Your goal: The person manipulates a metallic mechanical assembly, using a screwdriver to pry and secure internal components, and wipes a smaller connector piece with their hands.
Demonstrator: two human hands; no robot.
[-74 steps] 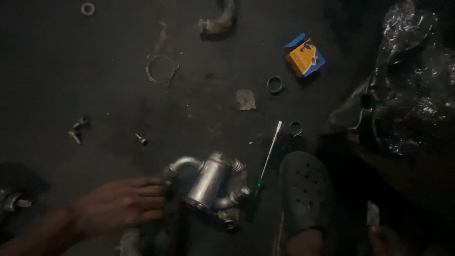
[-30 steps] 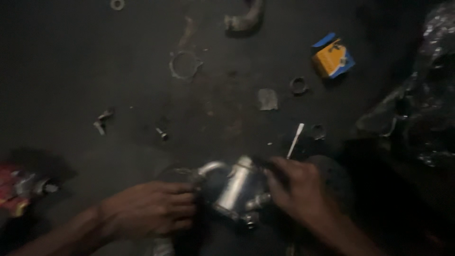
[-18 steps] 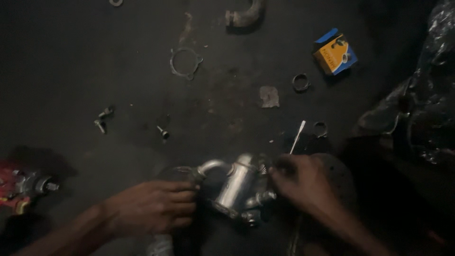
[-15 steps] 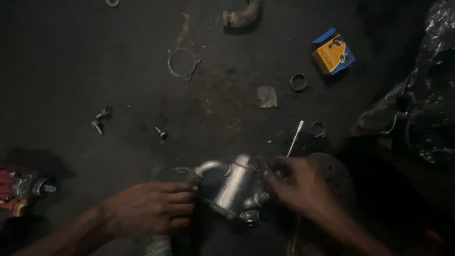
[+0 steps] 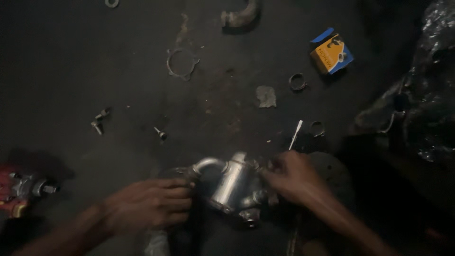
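A shiny metal engine part (image 5: 230, 187) with a curved pipe lies on the dark floor (image 5: 95, 71) near the bottom middle. My left hand (image 5: 149, 204) rests against its left side, fingers curled by the pipe end. My right hand (image 5: 294, 178) presses on its right side with the fingers closed on the part. A screwdriver (image 5: 295, 135) sticks out from under my right hand, its shaft pointing up. The dim light hides finer detail.
Scattered on the floor: a ring gasket (image 5: 181, 64), a curved pipe (image 5: 241, 15), a blue and yellow box (image 5: 332, 52), two clamps (image 5: 297, 82), bolts (image 5: 99, 121), a small screw (image 5: 161, 134). A red tool (image 5: 19, 192) lies at left; a dark engine mass (image 5: 422, 95) fills the right.
My right hand came in from the right and settled on the metal part beside the screwdriver. My left hand stayed at the part's left side. The view shifted slightly.
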